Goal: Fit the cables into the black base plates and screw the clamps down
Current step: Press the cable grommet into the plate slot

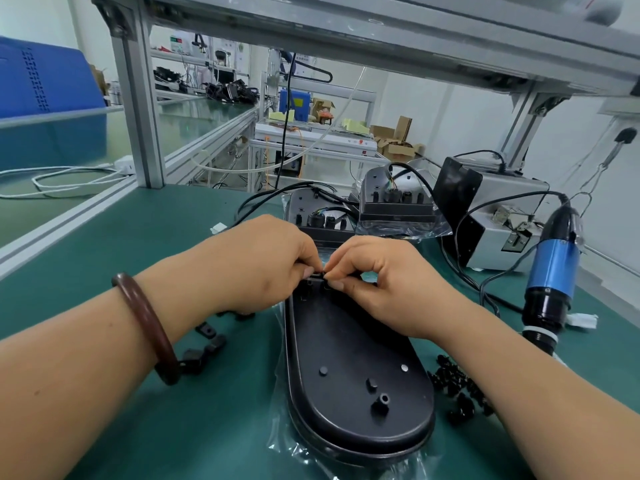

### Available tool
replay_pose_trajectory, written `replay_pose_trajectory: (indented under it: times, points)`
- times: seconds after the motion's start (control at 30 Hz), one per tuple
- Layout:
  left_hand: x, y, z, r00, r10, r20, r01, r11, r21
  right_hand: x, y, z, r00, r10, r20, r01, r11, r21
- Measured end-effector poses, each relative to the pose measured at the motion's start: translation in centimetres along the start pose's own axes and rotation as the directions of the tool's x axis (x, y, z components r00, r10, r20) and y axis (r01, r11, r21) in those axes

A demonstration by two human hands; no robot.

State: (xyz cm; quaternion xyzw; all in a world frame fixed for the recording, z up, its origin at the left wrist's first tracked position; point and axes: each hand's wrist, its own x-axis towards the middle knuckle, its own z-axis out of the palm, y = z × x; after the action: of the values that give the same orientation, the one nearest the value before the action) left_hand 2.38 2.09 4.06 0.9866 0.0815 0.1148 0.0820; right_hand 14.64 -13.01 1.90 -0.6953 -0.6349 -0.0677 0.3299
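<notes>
- Green matting covers the workbench, which stands under an aluminium frame in a workshop, with more benches and cartons beyond.
- The nearest black base plate lies lengthwise in front of the person, on a clear plastic bag.
- The left hand and right hand meet at the far end of this plate. Each pinches a small black part between thumb and forefinger, with the other fingers curled in.
- The fingers hide most of that part, so I cannot tell whether it is a clamp or the end of a cable. It sits right at the plate's far edge.
- Two more plates stand just behind, already carrying cables.
- Loose clamps lie near the left wrist, and a heap of black screws lies near the right forearm.
- The blue electric screwdriver is to the right of the plate, and neither hand is touching it.
- The step in hand looks like seating: pressing the part into its slot on the plate before any fastening.
- Next, one hand would likely hold the part down while the other fetches a screw and the driver. The part must stay square in its seat meanwhile.
</notes>
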Motion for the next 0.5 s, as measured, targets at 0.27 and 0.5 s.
replay_pose_trajectory:
  times: [0.27, 0.5]
  points:
    - [-0.4, 0.2, 1.0, 0.999, -0.042, -0.029, 0.036, 0.983, -0.182, -0.6, 0.1, 0.1, 0.998, -0.055, -0.023, 0.054, 0.998, -0.018]
    - [-0.7, 0.7, 1.9, 0.979, -0.125, -0.159, 0.095, 0.978, -0.187, -0.9, -0.1, 0.0, 1.000, 0.000, -0.016, 0.000, 0.999, 0.040]
